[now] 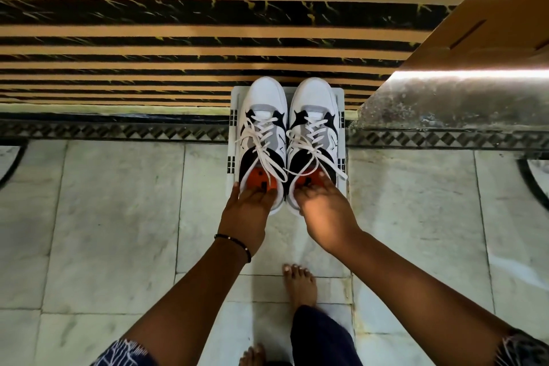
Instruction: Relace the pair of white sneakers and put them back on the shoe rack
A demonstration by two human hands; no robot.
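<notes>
Both forearms are left bare. A thin black beaded bracelet (234,244) is worn around the left wrist. Short patterned sleeves (124,354) in dark blue with white line markings are seen at both lower corners. Dark trousers (322,339) are worn above bare feet (299,284).

1 head cam – looks steeply down, near hands.

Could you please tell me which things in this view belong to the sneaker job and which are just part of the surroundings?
Belonging to the job:
- left sneaker, laced
- right sneaker, laced
- white rack under both
- left hand and right hand at the heels

Just there:
- marble floor
- striped stairs
- bracelet
- bare feet
</notes>
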